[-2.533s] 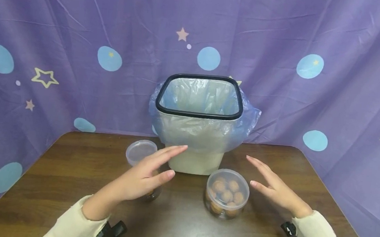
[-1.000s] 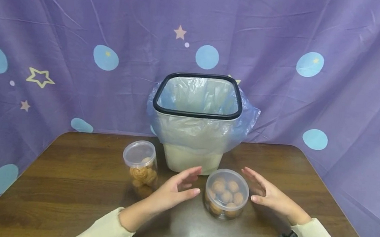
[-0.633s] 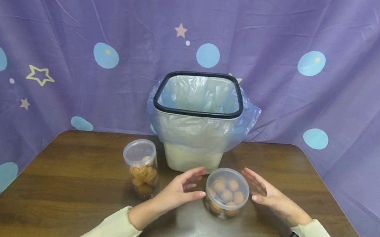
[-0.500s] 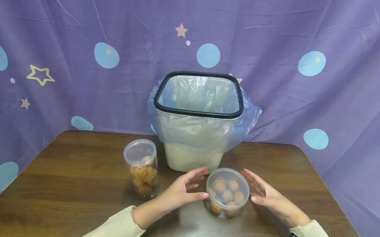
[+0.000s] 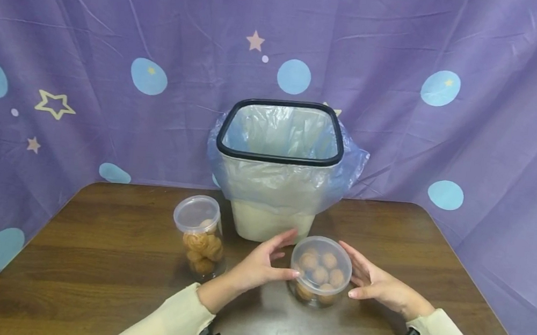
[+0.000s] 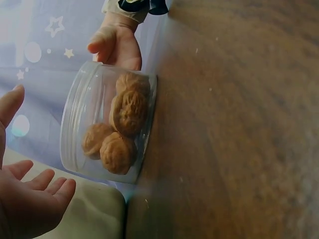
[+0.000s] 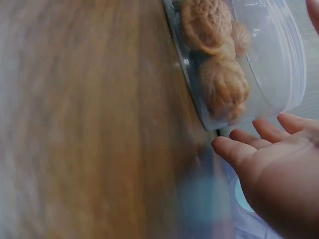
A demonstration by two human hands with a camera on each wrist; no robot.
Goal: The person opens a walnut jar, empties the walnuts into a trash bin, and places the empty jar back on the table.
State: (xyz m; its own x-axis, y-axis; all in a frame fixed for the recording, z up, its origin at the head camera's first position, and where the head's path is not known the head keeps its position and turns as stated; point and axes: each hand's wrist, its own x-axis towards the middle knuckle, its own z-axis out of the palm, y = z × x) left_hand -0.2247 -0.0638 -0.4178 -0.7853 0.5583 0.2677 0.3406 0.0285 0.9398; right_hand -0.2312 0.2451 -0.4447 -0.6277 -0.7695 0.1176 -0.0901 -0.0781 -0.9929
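A short, wide clear plastic jar of walnuts stands upright on the table with its translucent lid on. On its left side is my left hand, fingers spread and thumb tip overlapping the lid's edge in the head view. My right hand flanks the other side, fingertips close to the wall. In the left wrist view a gap shows between the left fingers and the jar. The right wrist view puts the right fingertips right by the jar's lower edge and lid. Neither hand grips anything.
A taller clear jar of walnuts stands left, near the left forearm. Behind the short jar is a cream bin with a black rim and a blue liner bag. The brown wooden table ends at a purple curtain.
My left hand has moved right from beside the tall jar to the short jar's left side. The right hand has come slightly closer and lower. Both jars and the bin stay put.
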